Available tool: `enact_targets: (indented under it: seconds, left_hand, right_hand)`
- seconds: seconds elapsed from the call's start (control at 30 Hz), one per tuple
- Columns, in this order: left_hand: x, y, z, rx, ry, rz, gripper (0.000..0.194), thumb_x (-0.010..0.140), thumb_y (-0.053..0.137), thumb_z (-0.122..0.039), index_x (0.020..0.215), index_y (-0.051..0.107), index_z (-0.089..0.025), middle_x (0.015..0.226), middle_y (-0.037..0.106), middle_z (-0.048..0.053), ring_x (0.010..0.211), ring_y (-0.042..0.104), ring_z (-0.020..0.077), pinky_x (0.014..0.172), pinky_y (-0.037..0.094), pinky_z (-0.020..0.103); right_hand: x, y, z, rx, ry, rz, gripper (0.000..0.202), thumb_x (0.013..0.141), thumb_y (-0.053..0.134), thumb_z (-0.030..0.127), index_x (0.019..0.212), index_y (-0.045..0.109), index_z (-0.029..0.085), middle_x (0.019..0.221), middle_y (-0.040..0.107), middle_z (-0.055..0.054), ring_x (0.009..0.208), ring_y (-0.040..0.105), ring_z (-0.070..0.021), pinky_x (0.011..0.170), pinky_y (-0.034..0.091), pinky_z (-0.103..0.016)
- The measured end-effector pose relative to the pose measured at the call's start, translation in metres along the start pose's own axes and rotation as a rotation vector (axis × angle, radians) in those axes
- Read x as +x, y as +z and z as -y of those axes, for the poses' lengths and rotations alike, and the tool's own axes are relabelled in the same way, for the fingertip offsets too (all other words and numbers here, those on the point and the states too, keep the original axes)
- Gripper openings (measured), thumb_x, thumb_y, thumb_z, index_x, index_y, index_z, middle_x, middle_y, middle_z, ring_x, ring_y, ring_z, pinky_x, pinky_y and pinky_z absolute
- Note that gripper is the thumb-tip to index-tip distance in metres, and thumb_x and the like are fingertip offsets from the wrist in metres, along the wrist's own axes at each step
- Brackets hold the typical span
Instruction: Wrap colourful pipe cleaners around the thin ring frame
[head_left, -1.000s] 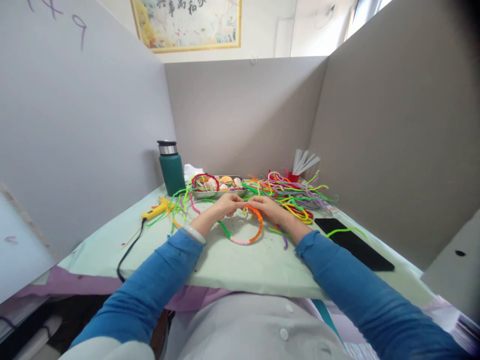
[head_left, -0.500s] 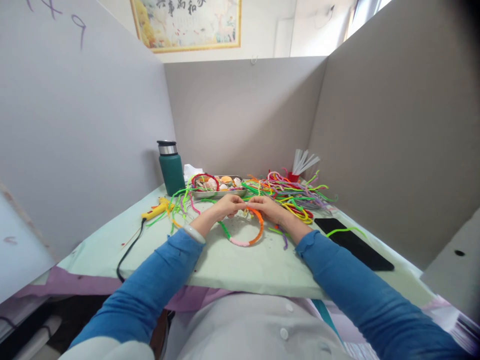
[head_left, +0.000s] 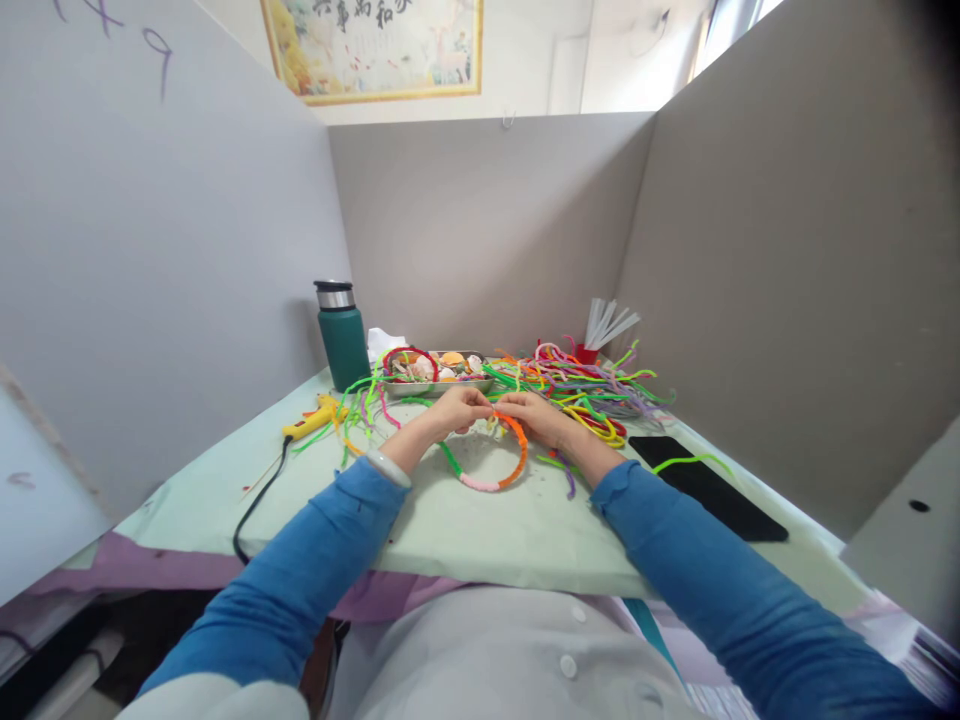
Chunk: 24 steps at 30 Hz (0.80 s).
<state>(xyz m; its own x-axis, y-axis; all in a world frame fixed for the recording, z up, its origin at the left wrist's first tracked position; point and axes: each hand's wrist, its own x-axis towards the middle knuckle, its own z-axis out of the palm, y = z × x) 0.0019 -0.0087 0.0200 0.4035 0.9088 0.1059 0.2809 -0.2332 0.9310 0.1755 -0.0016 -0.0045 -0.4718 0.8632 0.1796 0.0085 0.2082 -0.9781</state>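
Note:
A ring wrapped in green, pink and orange fuzzy stems [head_left: 480, 485] hangs or rests just above the table's middle, below my hands. My right hand [head_left: 531, 414] pinches the orange end at the top of the ring. My left hand [head_left: 459, 411] is closed, its fingertips meeting those of my right hand at the same spot; the exact bit between them is too small to make out. Just behind my hands is a metal tray [head_left: 442, 388] of shells, with a dark red ring [head_left: 436, 368] leaning on its left part.
A green bottle [head_left: 344, 345] and a yellow glue gun [head_left: 309, 423] with a black cord are at the left. Many coloured fuzzy stems [head_left: 570, 375], a red cup [head_left: 587, 354] of white sticks and a black tablet-like slab [head_left: 712, 492] are at the right. Grey panels surround the table.

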Motion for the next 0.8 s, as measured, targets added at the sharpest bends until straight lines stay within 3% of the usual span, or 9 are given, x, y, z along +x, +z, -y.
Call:
enact_targets:
  seconds: [0.23, 0.5, 0.8]
  left_hand:
    - [0.001, 0.000, 0.001, 0.047, 0.007, -0.020, 0.015, 0.070, 0.065, -0.023, 0.073, 0.054, -0.012, 0.044, 0.036, -0.008, 0.034, 0.027, 0.0011, 0.035, 0.019, 0.016]
    - [0.001, -0.002, 0.002, 0.045, 0.021, 0.047, 0.017, 0.070, 0.065, -0.022, 0.079, 0.054, -0.013, 0.054, 0.045, -0.006, 0.037, 0.032, 0.0015, 0.035, 0.022, 0.016]
    - [0.001, -0.002, 0.003, 0.120, 0.005, -0.034, 0.011, 0.071, 0.062, -0.016, 0.077, 0.053, -0.013, 0.053, 0.046, -0.006, 0.035, 0.032, 0.0014, 0.034, 0.021, 0.016]
  right_hand:
    - [0.000, 0.001, 0.001, -0.031, 0.025, 0.015, 0.032, 0.067, 0.064, 0.044, 0.074, 0.057, 0.014, 0.055, 0.051, 0.004, 0.045, 0.038, -0.0048, 0.043, 0.025, -0.020]
    - [0.004, -0.001, -0.006, -0.086, 0.021, -0.001, 0.031, 0.067, 0.064, 0.043, 0.073, 0.058, 0.014, 0.057, 0.054, 0.003, 0.047, 0.043, -0.0058, 0.044, 0.030, -0.020]
    - [0.013, 0.003, -0.007, -0.193, 0.050, -0.055, 0.034, 0.068, 0.062, 0.047, 0.075, 0.058, 0.014, 0.057, 0.056, 0.001, 0.045, 0.045, -0.0065, 0.041, 0.031, -0.019]
